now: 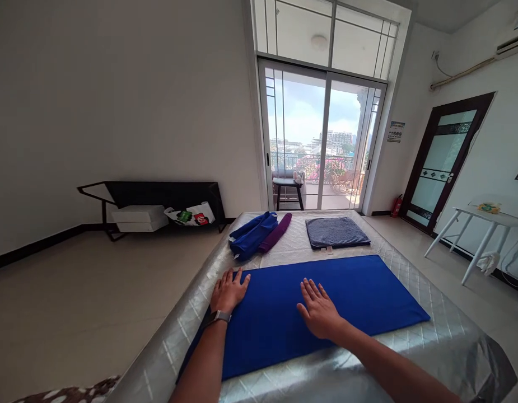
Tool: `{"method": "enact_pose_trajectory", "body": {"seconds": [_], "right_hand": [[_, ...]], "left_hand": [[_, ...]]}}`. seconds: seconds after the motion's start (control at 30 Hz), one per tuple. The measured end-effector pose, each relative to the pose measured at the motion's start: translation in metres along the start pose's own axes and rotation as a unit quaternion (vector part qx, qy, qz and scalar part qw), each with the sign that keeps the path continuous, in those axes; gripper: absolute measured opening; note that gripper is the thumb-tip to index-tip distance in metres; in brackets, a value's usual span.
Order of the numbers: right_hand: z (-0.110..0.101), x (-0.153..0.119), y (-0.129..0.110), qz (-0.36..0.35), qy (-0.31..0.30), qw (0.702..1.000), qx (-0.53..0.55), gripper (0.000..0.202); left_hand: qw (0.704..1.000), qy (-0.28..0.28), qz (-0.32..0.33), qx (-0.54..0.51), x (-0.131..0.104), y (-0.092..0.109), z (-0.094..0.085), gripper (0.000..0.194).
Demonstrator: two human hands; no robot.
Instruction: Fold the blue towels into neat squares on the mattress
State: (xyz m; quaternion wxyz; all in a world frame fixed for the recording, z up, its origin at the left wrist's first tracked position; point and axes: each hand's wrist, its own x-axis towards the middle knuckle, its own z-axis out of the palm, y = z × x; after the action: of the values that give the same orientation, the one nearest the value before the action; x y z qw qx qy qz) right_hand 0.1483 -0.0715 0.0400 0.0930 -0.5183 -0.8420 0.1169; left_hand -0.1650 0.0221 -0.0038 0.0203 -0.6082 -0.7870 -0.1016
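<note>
A blue cloth (275,313), smooth and folded into a long rectangle, lies across the mattress. My left hand (228,290) rests on its far left corner, palm down with the fingers spread. Over the middle of the cloth is my right hand (320,310), flat with fingers stretched out; whether it presses on the fabric I cannot tell. Beyond my left hand lie a bunched blue cloth (252,235) and a rolled purple cloth (275,234), side by side. A folded grey-blue towel (337,232) sits farther back on the right.
The mattress (443,305) has a shiny quilted cover. Left on the floor stands a black rack (166,193) with white boxes (140,217) and a printed bag (191,215). A white stool (485,218) is at right, near a dark-framed door (446,159). Sliding glass doors (326,140) are straight ahead.
</note>
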Motion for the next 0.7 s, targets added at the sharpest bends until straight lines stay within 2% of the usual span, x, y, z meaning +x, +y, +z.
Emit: {"method": "enact_pose_trajectory", "body": {"seconds": [0.07, 0.13, 0.27, 0.33, 0.43, 0.6, 0.7], "right_hand": [[0.009, -0.003, -0.008, -0.008, -0.019, 1.0, 0.017, 0.072], [0.01, -0.009, -0.005, 0.004, -0.035, 0.999, 0.023, 0.074], [-0.001, -0.029, 0.029, 0.051, -0.039, 0.998, 0.004, 0.074], [-0.009, -0.045, 0.057, 0.084, -0.03, 0.996, -0.013, 0.075], [-0.021, -0.074, 0.113, 0.159, -0.005, 0.986, -0.047, 0.076], [-0.043, -0.126, 0.208, 0.289, 0.033, 0.952, -0.093, 0.074], [-0.055, -0.145, 0.241, 0.356, 0.03, 0.928, -0.107, 0.073]], "left_hand": [[1.0, -0.002, -0.002, -0.002, 0.001, 0.0, 0.001, 0.066], [1.0, -0.001, 0.001, -0.005, 0.001, -0.001, 0.001, 0.066], [1.0, 0.009, 0.005, -0.01, 0.0, -0.002, 0.002, 0.066], [1.0, 0.013, 0.0, -0.012, -0.002, -0.001, 0.001, 0.066], [1.0, 0.015, 0.002, -0.009, -0.002, 0.0, 0.0, 0.066], [1.0, 0.02, -0.002, -0.007, -0.001, 0.001, 0.001, 0.066], [1.0, 0.026, -0.003, -0.011, 0.0, 0.001, 0.001, 0.066]]}}
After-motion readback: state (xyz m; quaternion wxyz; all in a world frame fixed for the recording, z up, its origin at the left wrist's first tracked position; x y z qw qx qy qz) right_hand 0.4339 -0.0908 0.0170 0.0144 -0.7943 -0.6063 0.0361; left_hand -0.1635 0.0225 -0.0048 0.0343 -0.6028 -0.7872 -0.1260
